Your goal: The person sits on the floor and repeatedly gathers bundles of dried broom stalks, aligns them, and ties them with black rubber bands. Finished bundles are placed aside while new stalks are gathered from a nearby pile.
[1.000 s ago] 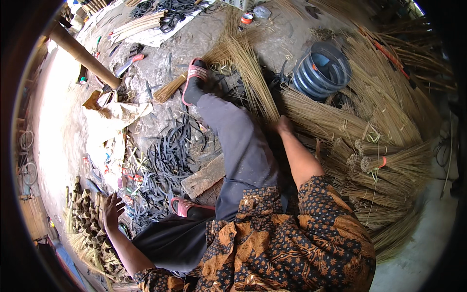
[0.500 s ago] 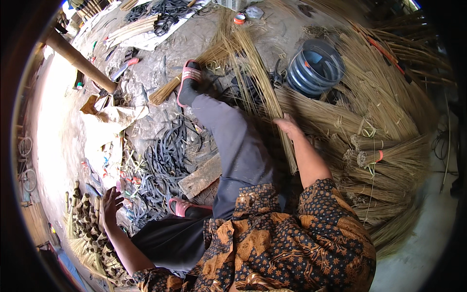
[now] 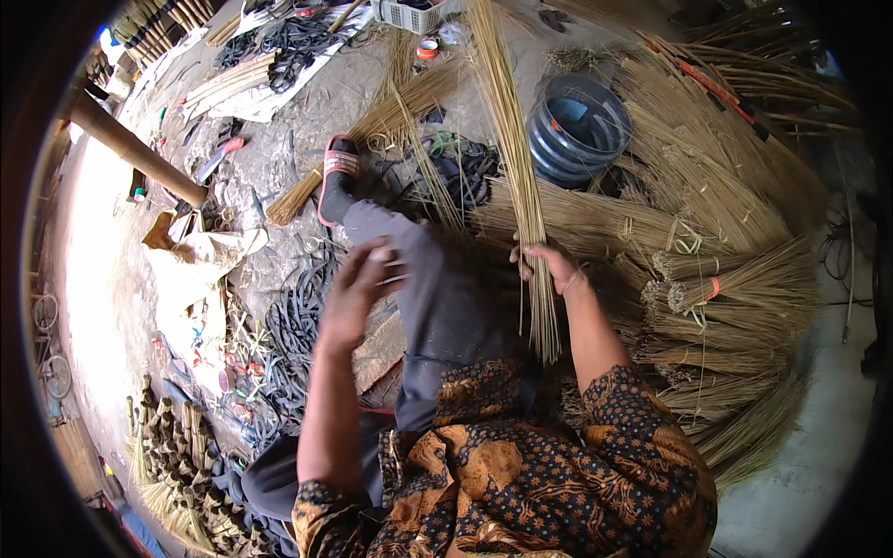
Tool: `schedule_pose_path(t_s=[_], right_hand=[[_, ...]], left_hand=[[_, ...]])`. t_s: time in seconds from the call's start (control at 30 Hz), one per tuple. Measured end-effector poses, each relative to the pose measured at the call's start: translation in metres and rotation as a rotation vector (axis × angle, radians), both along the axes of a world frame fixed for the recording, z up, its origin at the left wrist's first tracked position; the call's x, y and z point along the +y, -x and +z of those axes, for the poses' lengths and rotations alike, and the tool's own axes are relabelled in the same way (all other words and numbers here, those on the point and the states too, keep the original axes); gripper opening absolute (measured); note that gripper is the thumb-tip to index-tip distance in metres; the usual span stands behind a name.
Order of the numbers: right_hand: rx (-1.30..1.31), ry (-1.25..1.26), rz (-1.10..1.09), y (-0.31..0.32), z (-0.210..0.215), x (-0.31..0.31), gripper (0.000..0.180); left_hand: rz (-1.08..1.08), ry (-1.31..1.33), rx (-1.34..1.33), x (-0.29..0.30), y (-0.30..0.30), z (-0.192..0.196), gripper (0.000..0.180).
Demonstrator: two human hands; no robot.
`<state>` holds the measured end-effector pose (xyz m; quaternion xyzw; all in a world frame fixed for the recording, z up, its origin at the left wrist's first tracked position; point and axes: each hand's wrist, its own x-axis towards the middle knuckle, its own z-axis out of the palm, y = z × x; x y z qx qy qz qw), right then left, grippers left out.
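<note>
A long bundle of thin straw-coloured stalks (image 3: 510, 121) stands up in front of me, with my right hand (image 3: 549, 265) closed around its lower part. The stalks fan out a little below that grip. My left hand (image 3: 361, 288) hovers over my left shin, fingers apart and slightly blurred, holding nothing. Between this hand and the bundle lies my trouser leg (image 3: 437, 298). Under my pink-strapped sandal (image 3: 339, 163), a tied straw bundle (image 3: 381, 121) rests on the floor. A few loose stalks lie beside it.
A dark ribbed bucket (image 3: 579, 130) stands beyond the bundle. Heaped straw bundles (image 3: 735, 316) fill the right side. Black strips (image 3: 298, 316) and a wooden block (image 3: 379, 353) lie left of my leg. A red-handled knife (image 3: 220, 158), a bamboo pole (image 3: 139, 149) and short broom-like bundles (image 3: 186, 456) are farther left.
My left hand has swung up and right from the floor's left side to above my shin. My right hand has raised the straw bundle more upright, lifting it off the pile.
</note>
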<state>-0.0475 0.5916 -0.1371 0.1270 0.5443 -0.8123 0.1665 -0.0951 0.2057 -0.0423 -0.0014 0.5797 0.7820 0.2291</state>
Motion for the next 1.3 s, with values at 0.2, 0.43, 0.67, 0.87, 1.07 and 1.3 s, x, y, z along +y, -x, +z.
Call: schedule_pose_path(t_s=[0.2, 0.43, 0.67, 0.87, 1.07, 1.3], right_hand=[[0.150, -0.170, 0.069, -0.023, 0.042, -0.027, 0.036], [0.267, -0.654, 0.272, -0.035, 0.076, -0.029, 0.086], [0.225, -0.564, 0.033, -0.006, 0.102, -0.030, 0.065], [0.315, -0.565, 0.117, 0.041, 0.075, -0.065, 0.052], [0.104, -1.223, 0.134, 0.117, -0.084, -0.080, 0.049], [0.159, -1.399, 0.477, 0.096, -0.185, -0.090, 0.036]], left_hand=[[-0.239, 0.059, 0.032, 0.169, -0.008, -0.018, 0.068], [-0.025, -0.015, -0.107, 0.179, 0.008, -0.022, 0.036], [0.190, -0.248, 0.074, 0.089, 0.023, 0.042, 0.035], [0.484, -0.006, 0.106, -0.002, 0.017, 0.100, 0.045], [0.534, -0.198, 0.147, -0.086, 0.005, 0.125, 0.038], [0.679, -0.016, 0.046, -0.099, -0.017, 0.091, 0.038]])
